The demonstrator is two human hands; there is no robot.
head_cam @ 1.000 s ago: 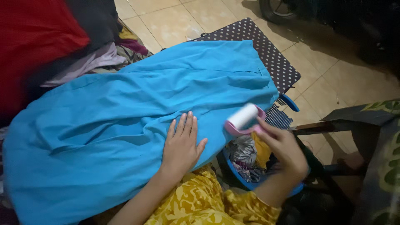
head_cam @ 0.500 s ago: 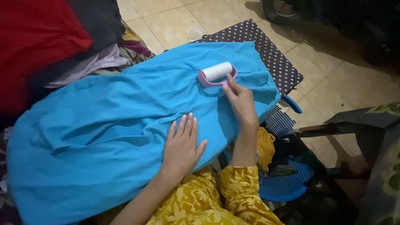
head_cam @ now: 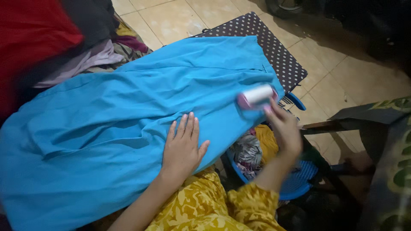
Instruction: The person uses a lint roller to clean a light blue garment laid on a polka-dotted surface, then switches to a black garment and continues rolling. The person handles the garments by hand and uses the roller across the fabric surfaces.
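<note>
Right grip (head_cam: pixel 283 128) (closed) holds lint roller (head_cam: pixel 257 96).

Colours and patterns of the cloth, roller and surroundings.
Plain bright-blue garment (head_cam: pixel 128 111); white lint roller (head_cam: pixel 257 96) in pink frame; dark white-dotted cloth (head_cam: pixel 274 47); yellow patterned sleeve (head_cam: pixel 252 205); blue mesh basket (head_cam: pixel 299 182); red fabric (head_cam: pixel 30 34); beige floor tiles (head_cam: pixel 171 17).

Matt, softly creased bright-blue woven cloth garment (head_cam: pixel 128 107); pink plastic lint roller with white paper sleeve (head_cam: pixel 257 96), right; perforated blue plastic basket (head_cam: pixel 299 184), near right; glazed, smooth beige floor tiles (head_cam: pixel 171 17), far.
</note>
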